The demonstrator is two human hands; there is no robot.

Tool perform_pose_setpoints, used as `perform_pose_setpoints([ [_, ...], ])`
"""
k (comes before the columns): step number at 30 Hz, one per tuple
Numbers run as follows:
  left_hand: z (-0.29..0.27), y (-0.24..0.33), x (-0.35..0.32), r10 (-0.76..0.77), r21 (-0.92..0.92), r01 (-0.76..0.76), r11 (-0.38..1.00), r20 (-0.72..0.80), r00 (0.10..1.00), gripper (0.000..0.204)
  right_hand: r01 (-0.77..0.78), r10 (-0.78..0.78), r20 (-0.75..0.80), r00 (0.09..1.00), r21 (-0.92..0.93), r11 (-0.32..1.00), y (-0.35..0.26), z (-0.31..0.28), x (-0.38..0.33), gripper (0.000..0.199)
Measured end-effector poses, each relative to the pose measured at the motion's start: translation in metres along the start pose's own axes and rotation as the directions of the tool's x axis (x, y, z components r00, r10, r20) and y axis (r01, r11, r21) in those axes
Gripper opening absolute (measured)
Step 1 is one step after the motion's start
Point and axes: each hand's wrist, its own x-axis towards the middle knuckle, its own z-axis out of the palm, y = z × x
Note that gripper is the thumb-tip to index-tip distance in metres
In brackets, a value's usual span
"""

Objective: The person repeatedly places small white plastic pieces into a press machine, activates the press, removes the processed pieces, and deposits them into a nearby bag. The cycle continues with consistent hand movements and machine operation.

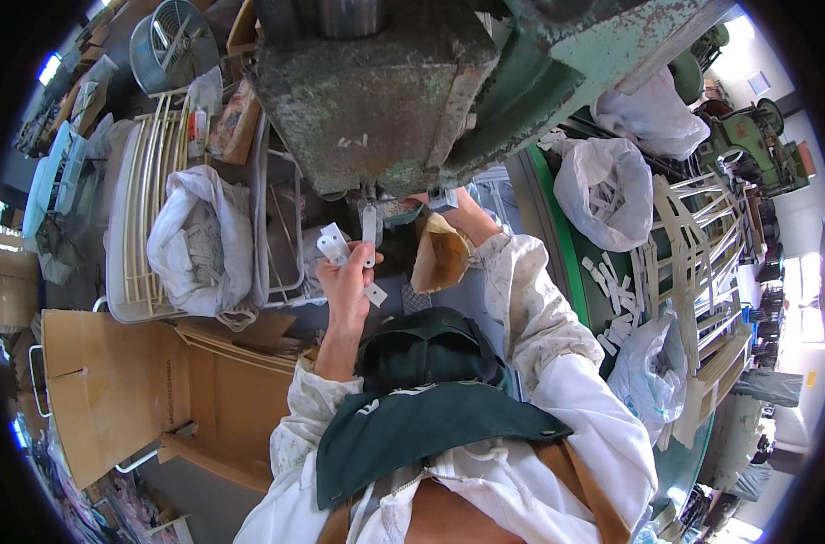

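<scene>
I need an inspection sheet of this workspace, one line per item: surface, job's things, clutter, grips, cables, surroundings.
Surface: grey bench under a worn green press machine, mostly covered.
Job's things: small white flat metal pieces in the left hand; one more piece beside it.
Clutter: white bags of pieces, cardboard boxes, wire racks.
Grips: left hand shut on pieces; right hand at the machine, grip hidden.
Cables: nothing seen.
Surroundings: fan, further green machines.

Bright daylight from right-side windows, blown-out glare there; heavy fisheye bending, black vignette at rim; centre sharp.
</scene>
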Motion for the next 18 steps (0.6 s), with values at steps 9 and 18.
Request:
perform_pose_setpoints([
  [9, -0.03, -0.012, -0.004, -0.126, -0.128, 0.142, 0.982, 0.125, 0.984, 0.024, -0.086, 0.087, 0.095, 0.992, -0.009, 0.996, 0.009, 0.028, 0.008, 0.021],
  [18, -0.025, 0.016, -0.035, -0.309, 0.043, 0.324, 0.945, 0.436, 0.845, 0.033, 0.055, -0.006, 0.182, 0.983, -0.266, 0.962, -0.014, 0.048, -0.057, 0.023],
])
